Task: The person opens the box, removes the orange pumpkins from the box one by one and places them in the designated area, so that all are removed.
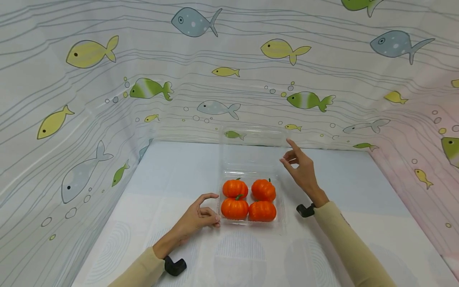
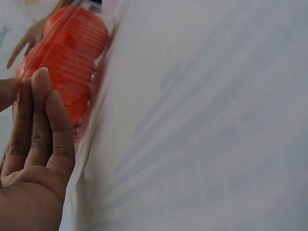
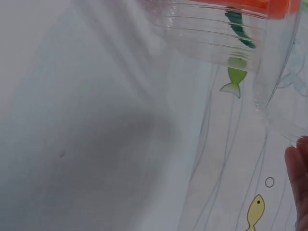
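A clear plastic clamshell box (image 1: 252, 223) lies with its hinged lid (image 1: 254, 157) raised at the back. Several small orange toy pumpkins (image 1: 263, 211) with green stems fill its base. At the front left corner, my left hand (image 1: 195, 217) pinches the rim, thumb and fingertips coming together there in the left wrist view, with the index finger along the left side. My right hand (image 1: 301, 167) is at the lid's right edge, index finger stretched out. In the right wrist view, its fingertips (image 3: 299, 156) are right at the lid's rim, and the rest is out of frame.
The box stands on a pale, patterned tabletop (image 1: 179, 171). Behind and at both sides rises a fish-print curtain (image 1: 201, 52), and the raised lid overlaps it in the head view. Each wrist carries a black camera mount (image 1: 175, 266).
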{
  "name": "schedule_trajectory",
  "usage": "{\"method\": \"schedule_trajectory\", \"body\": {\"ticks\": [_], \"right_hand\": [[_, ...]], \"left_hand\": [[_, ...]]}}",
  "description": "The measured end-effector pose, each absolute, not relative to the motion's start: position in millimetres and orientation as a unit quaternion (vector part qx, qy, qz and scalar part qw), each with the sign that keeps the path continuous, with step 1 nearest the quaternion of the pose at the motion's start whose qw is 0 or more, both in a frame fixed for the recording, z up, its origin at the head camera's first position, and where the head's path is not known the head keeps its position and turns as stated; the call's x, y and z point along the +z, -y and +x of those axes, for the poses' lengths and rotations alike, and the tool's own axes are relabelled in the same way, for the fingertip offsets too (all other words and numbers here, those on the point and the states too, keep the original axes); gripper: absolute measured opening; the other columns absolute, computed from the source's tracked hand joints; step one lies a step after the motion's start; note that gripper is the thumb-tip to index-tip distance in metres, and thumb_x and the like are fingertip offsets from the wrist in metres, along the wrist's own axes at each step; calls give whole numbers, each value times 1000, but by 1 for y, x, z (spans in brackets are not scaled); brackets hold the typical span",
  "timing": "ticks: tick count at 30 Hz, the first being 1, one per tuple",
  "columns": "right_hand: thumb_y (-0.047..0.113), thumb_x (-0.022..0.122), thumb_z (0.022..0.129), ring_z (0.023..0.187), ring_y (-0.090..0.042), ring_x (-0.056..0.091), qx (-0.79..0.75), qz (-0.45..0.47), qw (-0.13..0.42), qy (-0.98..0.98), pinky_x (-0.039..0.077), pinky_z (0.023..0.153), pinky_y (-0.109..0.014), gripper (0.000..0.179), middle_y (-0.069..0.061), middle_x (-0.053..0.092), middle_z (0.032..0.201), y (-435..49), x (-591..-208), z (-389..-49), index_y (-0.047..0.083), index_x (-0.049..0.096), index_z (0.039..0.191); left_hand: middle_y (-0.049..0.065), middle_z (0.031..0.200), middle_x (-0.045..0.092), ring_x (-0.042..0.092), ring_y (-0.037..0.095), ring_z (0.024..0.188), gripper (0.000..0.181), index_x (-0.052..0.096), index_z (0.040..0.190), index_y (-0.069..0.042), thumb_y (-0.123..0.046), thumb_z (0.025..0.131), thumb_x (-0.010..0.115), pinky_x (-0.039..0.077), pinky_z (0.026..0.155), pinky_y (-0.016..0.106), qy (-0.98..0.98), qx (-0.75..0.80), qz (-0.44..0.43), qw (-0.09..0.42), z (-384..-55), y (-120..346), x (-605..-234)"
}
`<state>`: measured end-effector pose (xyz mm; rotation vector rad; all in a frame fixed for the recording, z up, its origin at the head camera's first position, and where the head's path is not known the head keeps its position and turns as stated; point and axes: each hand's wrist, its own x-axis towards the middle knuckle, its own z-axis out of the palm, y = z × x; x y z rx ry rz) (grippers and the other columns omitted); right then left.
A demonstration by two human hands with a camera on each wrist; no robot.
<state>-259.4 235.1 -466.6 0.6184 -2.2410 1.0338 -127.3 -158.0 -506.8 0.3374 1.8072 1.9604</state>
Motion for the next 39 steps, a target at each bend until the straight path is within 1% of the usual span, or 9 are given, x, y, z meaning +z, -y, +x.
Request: {"method": "schedule_trajectory", "body": {"ticks": [4, 7, 10, 15, 20, 24, 30, 34, 39], "right_hand": [[-3, 82, 85, 84, -23, 68, 387, 236, 280, 846, 61, 77, -41, 89, -10, 67, 95, -236, -472, -261, 21, 41, 159], [-4, 83, 84, 83, -23, 68, 389, 240, 265, 849, 61, 77, -40, 90, -11, 67, 97, -236, -477, -262, 19, 39, 160], [-3, 83, 84, 82, -24, 68, 387, 239, 253, 854, 62, 76, -40, 87, -11, 66, 97, -237, -483, -264, 13, 41, 159], [-2, 84, 84, 82, -27, 69, 382, 236, 232, 863, 62, 74, -46, 82, -14, 64, 99, -237, -490, -264, 3, 44, 155], [0, 84, 84, 83, -28, 69, 377, 231, 215, 871, 62, 73, -46, 76, -15, 64, 101, -237, -492, -264, -1, 47, 151], [4, 83, 87, 84, -26, 69, 367, 215, 196, 883, 62, 75, -44, 71, -14, 65, 103, -236, -494, -264, -1, 50, 150], [12, 82, 90, 86, -27, 69, 364, 187, 159, 898, 62, 80, -45, 66, -15, 67, 109, -236, -497, -263, 0, 53, 148], [14, 80, 92, 88, -28, 69, 370, 182, 144, 900, 61, 81, -46, 62, -16, 68, 111, -237, -498, -264, -1, 54, 146], [14, 79, 93, 90, -29, 70, 379, 185, 131, 897, 61, 82, -47, 58, -17, 69, 113, -238, -499, -264, -2, 56, 144]], "left_hand": [[21, 97, 72, 74, 35, 88, 72, 35, 153, -14, -7, 95, 75, 59, 89, 45, -652, 713, 125, 226, -128, 158, -508], [22, 98, 72, 74, 35, 88, 72, 34, 154, -13, -5, 95, 74, 59, 89, 46, -649, 715, 126, 227, -129, 158, -509], [23, 98, 72, 74, 35, 88, 72, 33, 154, -12, -5, 95, 74, 59, 89, 46, -648, 715, 126, 229, -129, 158, -510], [23, 98, 72, 74, 34, 87, 72, 33, 154, -12, -6, 95, 74, 59, 89, 45, -649, 715, 122, 231, -129, 158, -509], [23, 98, 72, 74, 34, 87, 72, 33, 154, -11, -6, 95, 74, 59, 89, 45, -650, 714, 121, 230, -128, 158, -508], [23, 98, 72, 74, 35, 87, 72, 33, 154, -11, -6, 95, 74, 59, 89, 45, -650, 715, 121, 229, -128, 158, -509], [22, 97, 72, 74, 34, 87, 73, 33, 154, -11, -6, 95, 75, 59, 89, 44, -654, 711, 120, 228, -128, 158, -508], [22, 98, 72, 74, 35, 87, 73, 33, 155, -11, -6, 95, 75, 59, 90, 43, -656, 709, 119, 229, -128, 159, -508], [26, 100, 72, 73, 37, 88, 73, 33, 155, -12, -7, 95, 75, 59, 91, 43, -654, 711, 116, 231, -127, 159, -508]]}}
